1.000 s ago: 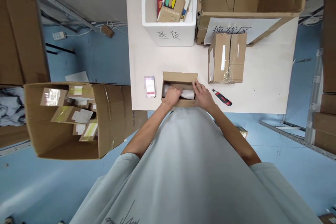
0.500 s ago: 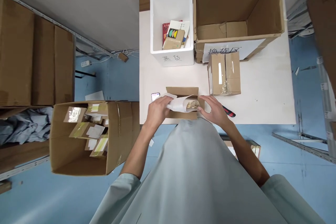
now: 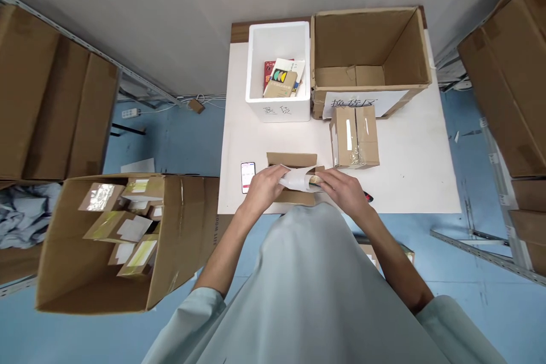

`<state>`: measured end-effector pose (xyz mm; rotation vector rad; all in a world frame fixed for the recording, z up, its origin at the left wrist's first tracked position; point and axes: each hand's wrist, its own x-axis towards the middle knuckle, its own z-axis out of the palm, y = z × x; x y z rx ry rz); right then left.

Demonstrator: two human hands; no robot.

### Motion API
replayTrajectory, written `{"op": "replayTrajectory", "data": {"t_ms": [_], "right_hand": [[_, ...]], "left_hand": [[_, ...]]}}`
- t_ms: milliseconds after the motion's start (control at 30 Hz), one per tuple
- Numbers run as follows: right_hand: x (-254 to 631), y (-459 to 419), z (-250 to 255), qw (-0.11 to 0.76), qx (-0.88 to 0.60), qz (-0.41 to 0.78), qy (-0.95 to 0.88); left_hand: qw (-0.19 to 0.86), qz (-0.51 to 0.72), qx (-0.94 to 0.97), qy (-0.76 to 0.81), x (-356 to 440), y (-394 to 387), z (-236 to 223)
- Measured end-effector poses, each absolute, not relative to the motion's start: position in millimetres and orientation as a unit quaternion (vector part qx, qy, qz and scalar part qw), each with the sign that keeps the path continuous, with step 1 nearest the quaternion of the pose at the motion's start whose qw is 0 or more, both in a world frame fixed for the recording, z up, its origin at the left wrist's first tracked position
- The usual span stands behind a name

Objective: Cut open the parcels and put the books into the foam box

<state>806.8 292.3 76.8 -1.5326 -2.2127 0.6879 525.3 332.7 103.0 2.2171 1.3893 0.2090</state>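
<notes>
Above a small open cardboard box (image 3: 292,159) at the table's front edge is a white-wrapped bundle (image 3: 295,180). Something beige shows at its right end; I cannot make out what is inside. My left hand (image 3: 265,183) is closed on the left end of the wrapping. My right hand (image 3: 340,186) is closed at the right end, fingers on the bundle. Part of a red and black cutter (image 3: 368,197) sticks out beside my right hand. To the left of my left hand lies a phone (image 3: 248,177) with a lit screen.
A white foam box (image 3: 278,110) with several books (image 3: 283,81) stands at the table's back. Beside it is a large open carton (image 3: 371,99) with a paper sign. A taped box (image 3: 354,137) sits before it. At left, a big carton (image 3: 187,233) holds several parcels (image 3: 140,256).
My right hand has closed in over the bundle's right end, and less of the beige inside shows. The view has shifted, and more of the phone is visible.
</notes>
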Motion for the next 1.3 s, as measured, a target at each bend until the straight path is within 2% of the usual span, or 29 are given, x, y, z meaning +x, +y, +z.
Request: {"op": "replayTrajectory", "data": {"t_ms": [133, 333, 467, 633, 833, 1033, 1300], "right_hand": [[807.9, 287.6, 74.8, 0.188, -0.571, 0.247, -0.76], [818.7, 275.3, 64.0, 0.242, -0.612, 0.321, -0.681], [830.5, 266.0, 46.5, 0.319, -0.651, 0.393, -0.566], [844.2, 260.4, 25.4, 0.412, -0.656, 0.487, -0.404], [851.6, 263.2, 15.9, 0.461, -0.672, 0.483, -0.321], [861.7, 263.5, 10.8, 0.45, -0.683, 0.49, -0.3], [859.0, 255.0, 4.6, 0.407, -0.712, 0.474, -0.32]], "left_hand": [[0.297, 0.101, 0.809, 0.496, 525.5, 335.8, 93.9], [0.395, 0.114, 0.778, 0.475, 514.1, 347.2, 67.7], [0.435, 0.106, 0.744, 0.497, 497.8, 358.6, 43.2], [0.552, 0.202, 0.621, 0.518, 497.3, 364.3, 29.2], [0.575, 0.224, 0.549, 0.564, 507.0, 370.4, 30.2], [0.598, 0.25, 0.523, 0.553, 508.4, 370.1, 34.7], [0.559, 0.286, 0.522, 0.577, 505.0, 361.2, 23.9]]}}
